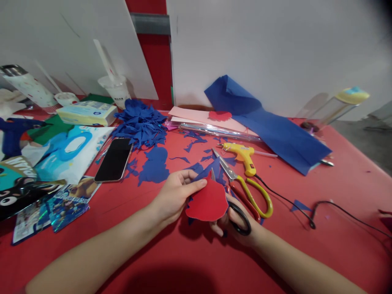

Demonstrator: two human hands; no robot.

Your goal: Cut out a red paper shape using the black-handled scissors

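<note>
A red cut-out with a wavy lower edge, of foam or thick paper, is pinched between the thumb and fingers of my left hand. My right hand holds black-handled scissors beneath and to the right of the cut-out. Most of the blades are hidden behind the red sheet; a tip shows by its upper point. Just beyond lie yellow-handled scissors, a red-handled tool partly covered by them, and several blue scraps.
A yellow glue gun trails a black cord rightward. Behind are a blue sheet and a blue pile of cut pieces. Leftward lie a phone, a wipes pack and a tissue pack; a cup stands behind.
</note>
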